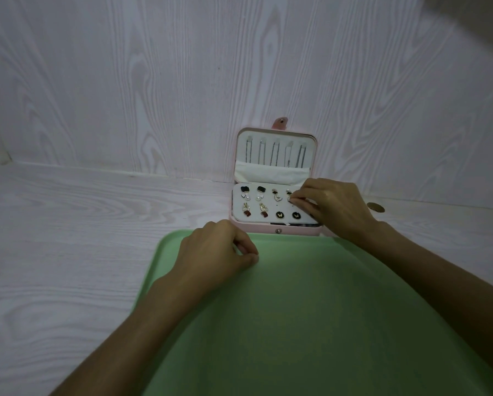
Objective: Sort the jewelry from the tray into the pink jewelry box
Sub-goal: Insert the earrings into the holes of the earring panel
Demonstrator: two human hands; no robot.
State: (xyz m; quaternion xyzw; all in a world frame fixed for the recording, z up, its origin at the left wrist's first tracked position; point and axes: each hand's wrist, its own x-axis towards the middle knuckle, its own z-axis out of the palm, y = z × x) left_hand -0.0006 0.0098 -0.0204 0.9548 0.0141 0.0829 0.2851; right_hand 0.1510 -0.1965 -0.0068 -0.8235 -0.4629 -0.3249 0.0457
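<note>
The pink jewelry box (pixel 276 230) stands open against the wall, its lid (pixel 276 151) upright with several chains hanging inside. Its white earring panel (pixel 271 205) holds several earrings in two rows. My right hand (pixel 335 207) rests over the panel's right end, thumb and forefinger pinched on a small earring (pixel 290 198) at the top row's right. My left hand (pixel 219 250) lies on the far edge of the green tray (pixel 311 324), fingers curled with thumb and forefinger tips together; whether something tiny is between them I cannot tell.
The tray covers the near middle of the white wood-grain table (pixel 68 238) and touches the box's front. A white wood-grain wall (pixel 182 81) rises right behind the box. A small round brown object (pixel 376 207) lies to the right of the box.
</note>
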